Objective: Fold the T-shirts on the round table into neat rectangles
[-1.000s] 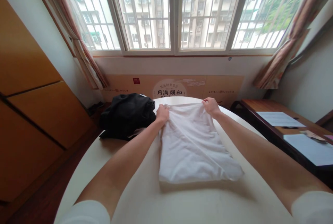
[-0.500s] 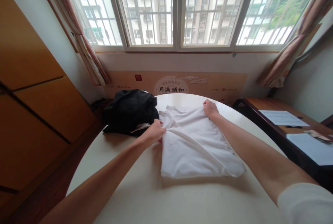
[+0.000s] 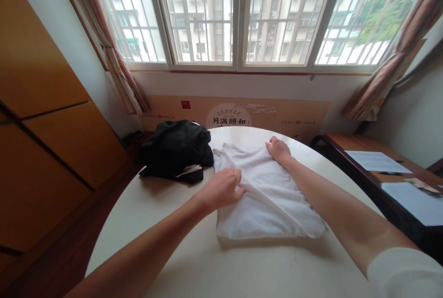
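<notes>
A folded white garment (image 3: 266, 201) lies on the round cream table (image 3: 194, 261). My left hand (image 3: 221, 188) rests on the garment's left part, fingers curled and pressed onto the cloth. My right hand (image 3: 278, 149) sits at the garment's far right corner, its fingers closed on the cloth there. A crease runs diagonally across the fabric between my two hands.
A heap of black clothing (image 3: 176, 150) lies on the table's far left, touching the white garment's corner. A dark wooden desk (image 3: 377, 169) with papers stands at the right. A wooden cabinet (image 3: 44, 118) fills the left; a printed cardboard panel (image 3: 228, 113) leans under the window.
My left hand has left the garment's far left corner and come back toward me, onto the cloth's left middle. My right hand stays at the far right corner. The camera tilted slightly.
</notes>
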The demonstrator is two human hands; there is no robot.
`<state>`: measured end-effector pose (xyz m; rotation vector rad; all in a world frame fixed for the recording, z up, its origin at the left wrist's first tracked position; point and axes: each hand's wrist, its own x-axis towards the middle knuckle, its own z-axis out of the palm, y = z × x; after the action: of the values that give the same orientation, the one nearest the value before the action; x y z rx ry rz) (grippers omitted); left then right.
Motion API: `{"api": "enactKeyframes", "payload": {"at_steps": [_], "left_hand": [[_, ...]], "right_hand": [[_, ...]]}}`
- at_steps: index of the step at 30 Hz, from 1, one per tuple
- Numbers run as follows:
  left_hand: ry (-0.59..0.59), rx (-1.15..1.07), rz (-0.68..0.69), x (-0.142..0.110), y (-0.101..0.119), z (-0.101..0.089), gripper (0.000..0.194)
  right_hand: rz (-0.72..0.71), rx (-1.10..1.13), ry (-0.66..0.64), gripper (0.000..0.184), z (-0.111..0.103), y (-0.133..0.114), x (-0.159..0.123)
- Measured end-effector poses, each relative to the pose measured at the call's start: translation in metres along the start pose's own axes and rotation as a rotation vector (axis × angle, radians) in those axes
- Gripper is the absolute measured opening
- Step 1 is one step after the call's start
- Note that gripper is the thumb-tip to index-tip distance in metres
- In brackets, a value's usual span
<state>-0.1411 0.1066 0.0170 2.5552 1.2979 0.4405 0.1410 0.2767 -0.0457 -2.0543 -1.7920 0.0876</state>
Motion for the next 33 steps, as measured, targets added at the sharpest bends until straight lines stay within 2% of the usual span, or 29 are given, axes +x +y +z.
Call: {"api": "enactKeyframes", "payload": {"at_steps": [3,5,7,9,11,15,21,25,27,30,33], "left_hand": [[-0.125,-0.019,0.052,-0.01,0.007,-0.002,0.003],[-0.171,-0.028,0.043,-0.023,0.009,-0.008,0.008],[-0.269,-0.006,0.034,-0.038,0.013,-0.014,0.015],[-0.351,0.044,0.023,-0.048,0.019,-0.017,0.011],[-0.384,0.114,0.03,-0.054,0.025,-0.017,0.008],[-0.443,0.249,0.082,-0.057,0.032,-0.021,0.017],[-0.541,0.236,0.027,-0.07,0.039,-0.042,0.015],[-0.619,0.224,-0.032,-0.074,0.041,-0.044,0.019],[-0.55,0.227,-0.069,-0.071,0.036,-0.041,0.024],[-0.311,0.295,-0.196,-0.061,0.02,-0.033,0.033],[-0.146,0.271,-0.345,-0.044,0.002,-0.022,0.027]], "right_hand": [[0.002,-0.014,-0.004,0.03,0.0,0.001,-0.001],[0.003,-0.019,-0.005,0.03,0.0,0.002,-0.001],[0.003,-0.021,-0.004,0.03,0.001,0.002,0.0],[0.003,-0.023,-0.004,0.03,0.001,0.002,0.0],[0.004,-0.027,-0.005,0.03,0.001,0.002,0.0],[0.001,-0.036,-0.008,0.029,0.002,0.001,-0.001],[-0.011,-0.042,-0.012,0.029,0.004,0.004,0.001],[-0.019,-0.045,-0.02,0.031,0.004,0.003,0.002],[-0.023,-0.045,-0.024,0.032,0.004,0.003,0.0],[-0.044,-0.047,-0.033,0.038,0.0,0.003,-0.006],[-0.076,-0.062,-0.043,0.042,-0.007,0.001,-0.014]]}}
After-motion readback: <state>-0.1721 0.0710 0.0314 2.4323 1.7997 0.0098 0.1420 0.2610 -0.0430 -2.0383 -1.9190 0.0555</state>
